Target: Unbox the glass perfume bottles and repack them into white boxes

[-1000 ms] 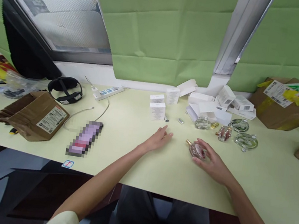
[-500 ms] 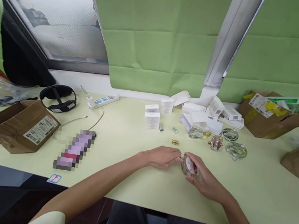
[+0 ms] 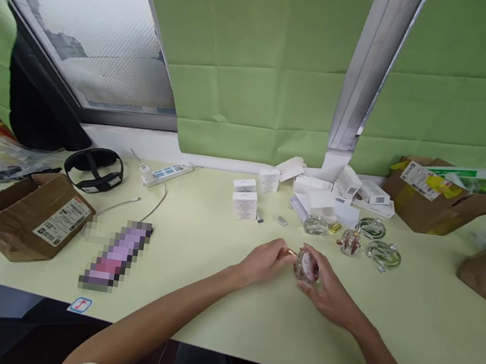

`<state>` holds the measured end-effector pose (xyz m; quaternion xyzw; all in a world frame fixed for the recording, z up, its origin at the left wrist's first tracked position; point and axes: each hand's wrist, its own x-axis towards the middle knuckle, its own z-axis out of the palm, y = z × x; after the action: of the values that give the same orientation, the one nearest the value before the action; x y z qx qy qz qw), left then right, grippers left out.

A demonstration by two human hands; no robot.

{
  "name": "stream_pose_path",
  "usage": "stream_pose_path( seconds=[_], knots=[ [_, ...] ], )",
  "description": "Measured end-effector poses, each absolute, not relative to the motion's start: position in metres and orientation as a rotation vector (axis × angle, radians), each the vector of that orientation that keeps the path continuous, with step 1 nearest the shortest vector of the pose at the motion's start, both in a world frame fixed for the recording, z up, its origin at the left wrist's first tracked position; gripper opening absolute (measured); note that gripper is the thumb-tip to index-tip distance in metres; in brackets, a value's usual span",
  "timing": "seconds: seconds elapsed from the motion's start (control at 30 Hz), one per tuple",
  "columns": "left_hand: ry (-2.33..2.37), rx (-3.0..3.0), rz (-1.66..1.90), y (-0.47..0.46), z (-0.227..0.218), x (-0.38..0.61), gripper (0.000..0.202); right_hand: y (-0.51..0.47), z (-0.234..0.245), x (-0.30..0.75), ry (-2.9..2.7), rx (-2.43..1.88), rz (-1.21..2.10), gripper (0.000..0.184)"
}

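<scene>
My right hand [image 3: 327, 292] is wrapped round a clear glass perfume bottle [image 3: 307, 266] with a round pale label, held tilted on its side just over the table, its neck towards the left. My left hand [image 3: 265, 261] is closed in a pinch at the neck, on a small gold cap [image 3: 291, 252]; the fingers partly hide it. Beyond the hands lie another clear glass bottle [image 3: 316, 225], a ribbed pinkish bottle [image 3: 350, 242] and two flat, round glass bottles with greenish contents [image 3: 384, 254]. A small silver cylinder [image 3: 282, 221] and a gold cap piece [image 3: 335, 227] lie near them.
Small white boxes [image 3: 244, 205] stand at the back, with opened white cartons [image 3: 322, 203] to their right. Cardboard boxes [image 3: 441, 202] flank the table, another [image 3: 36, 218] at left. A phone [image 3: 117, 255], a black headset [image 3: 94, 170] and a power strip [image 3: 167, 174] lie on the left.
The gold cylinder that lay beyond my left hand no longer shows on the table. My left hand has turned, with its fingers now pinched on gold at the bottle's neck.
</scene>
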<state>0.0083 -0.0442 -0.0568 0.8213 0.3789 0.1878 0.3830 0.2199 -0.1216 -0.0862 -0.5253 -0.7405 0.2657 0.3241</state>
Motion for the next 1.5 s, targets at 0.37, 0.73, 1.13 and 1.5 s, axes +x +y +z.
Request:
stream_pose_path(
  seconds=[0.37,0.73,1.13,1.5],
  knots=[
    [0.882,2.343,0.63,-0.016,-0.082,0.005,0.056,-0.113,-0.092,0.24,-1.693,-1.413,1.003,0.073],
    [0.252,3.108,0.191,-0.015,-0.051,-0.001,0.032,-0.118,-0.083,0.235,-1.863,-1.146,1.338,0.077],
    [0.847,1.863,0.347,-0.035,-0.067,0.006,0.042,-0.114,-0.085,0.217,-2.033,-1.32,0.786,0.072],
    [1.247,2.074,0.502,0.012,-0.076,0.009,0.026,-0.091,-0.105,0.246,-1.488,-1.332,0.877,0.086]
  ],
)
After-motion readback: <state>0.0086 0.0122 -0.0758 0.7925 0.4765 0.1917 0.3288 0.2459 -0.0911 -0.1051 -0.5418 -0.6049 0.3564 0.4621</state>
